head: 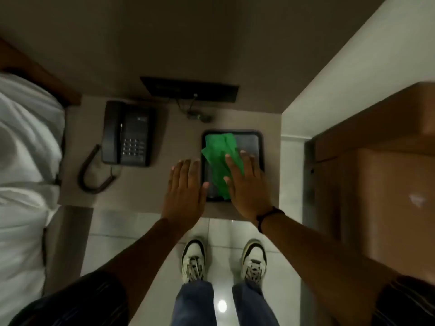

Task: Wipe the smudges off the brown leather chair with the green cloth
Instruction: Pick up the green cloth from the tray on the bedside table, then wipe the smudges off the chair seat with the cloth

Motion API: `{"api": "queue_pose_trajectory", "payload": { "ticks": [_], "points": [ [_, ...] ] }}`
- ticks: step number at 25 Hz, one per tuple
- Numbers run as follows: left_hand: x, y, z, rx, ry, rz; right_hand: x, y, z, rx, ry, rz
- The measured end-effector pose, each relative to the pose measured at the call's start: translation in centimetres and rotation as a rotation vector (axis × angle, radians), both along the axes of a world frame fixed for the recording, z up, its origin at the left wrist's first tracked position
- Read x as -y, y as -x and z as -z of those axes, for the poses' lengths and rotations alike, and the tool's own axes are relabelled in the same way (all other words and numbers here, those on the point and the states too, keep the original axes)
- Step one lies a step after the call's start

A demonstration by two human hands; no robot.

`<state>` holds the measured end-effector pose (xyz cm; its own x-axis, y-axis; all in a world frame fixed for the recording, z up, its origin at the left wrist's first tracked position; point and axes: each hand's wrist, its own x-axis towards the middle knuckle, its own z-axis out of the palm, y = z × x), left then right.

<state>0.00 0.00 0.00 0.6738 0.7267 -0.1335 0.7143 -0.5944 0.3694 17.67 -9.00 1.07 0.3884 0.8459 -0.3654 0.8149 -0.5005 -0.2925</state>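
Note:
The green cloth point(217, 156) lies crumpled on a small black tray point(257, 140) on a beige bedside table point(150, 184). My right hand point(247, 187) is flat, fingers spread, over the cloth's right part and the tray; whether it touches the cloth I cannot tell. My left hand point(184, 194) hovers open just left of the tray, palm down, holding nothing. A large brown piece of furniture point(381, 175) stands at the right; it may be the leather chair, but I cannot tell.
A black desk telephone point(128, 135) with a coiled cord sits on the table's left. A dark wall panel point(190, 89) with a cable is behind it. A bed with white linen point(26, 161) is at the left. My shoes stand on a glossy tiled floor point(223, 234).

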Motion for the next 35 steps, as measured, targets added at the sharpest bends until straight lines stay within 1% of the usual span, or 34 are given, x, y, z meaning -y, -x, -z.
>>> {"api": "queue_pose_trajectory", "payload": {
  "ticks": [1, 3, 5, 7, 9, 11, 13, 15, 17, 21, 22, 24, 26, 28, 29, 30, 32, 33, 35],
  "points": [
    [0.5, 0.6, 2.5, 0.006, 0.005, 0.014, -0.9, 0.1, 2.7, 0.020, 0.009, -0.013],
    [0.8, 1.4, 5.3, 0.037, 0.019, 0.018, -2.7, -0.1, 6.2, 0.117, 0.022, 0.011],
    [1.1, 2.3, 7.1, 0.049, 0.024, -0.001, -4.5, 0.0, 8.8, 0.193, 0.018, 0.041],
    [1.4, 2.5, 7.6, 0.066, 0.035, -0.005, -5.0, 0.7, 10.1, 0.240, 0.006, 0.068],
    [0.8, 2.2, 6.7, 0.085, 0.029, 0.006, -5.6, 0.6, 9.9, 0.266, -0.008, 0.073],
    [0.1, 1.5, 5.7, 0.079, 0.033, 0.012, -6.1, 0.6, 9.4, 0.239, 0.033, 0.064],
    [-0.5, 0.1, 3.9, 0.080, 0.018, 0.025, -5.6, 0.2, 7.4, 0.227, 0.050, 0.054],
    [-0.3, -2.0, 1.2, 0.095, 0.048, 0.045, -3.8, -1.0, 3.6, 0.190, 0.033, 0.095],
    [1.4, -5.1, -2.2, 0.137, 0.061, 0.104, 0.3, -2.8, -1.5, 0.198, 0.017, 0.183],
    [9.4, -12.8, -7.6, 0.220, 0.144, 0.203, 14.2, -7.2, -10.7, 0.249, 0.009, 0.344],
    [12.1, -15.1, -8.4, 0.229, 0.167, 0.235, 18.5, -8.7, -12.3, 0.253, 0.046, 0.391],
    [19.0, -19.9, -8.5, 0.224, 0.182, 0.324, 27.8, -12.2, -13.3, 0.294, 0.092, 0.488],
    [26.4, -24.4, -7.3, 0.196, 0.181, 0.406, 37.0, -15.3, -12.2, 0.346, 0.110, 0.589],
    [32.6, -27.8, -5.2, 0.184, 0.189, 0.466, 44.1, -17.4, -10.2, 0.338, 0.192, 0.671],
    [35.8, -29.6, -3.6, 0.192, 0.187, 0.503, 47.7, -18.8, -8.7, 0.342, 0.200, 0.734],
    [38.7, -31.5, -1.8, 0.199, 0.178, 0.533, 51.0, -20.5, -7.1, 0.345, 0.196, 0.808],
    [43.1, -34.6, 1.8, 0.148, 0.125, 0.551, 56.4, -24.1, -3.2, 0.300, 0.148, 0.958],
    [44.6, -35.9, 3.7, 0.106, 0.085, 0.539, 58.3, -25.3, -1.0, 0.283, 0.095, 0.985],
    [46.2, -36.9, 6.7, 0.044, -0.006, 0.498, 59.7, -25.0, 3.1, 0.241, 0.020, 0.917]
  ]
}}
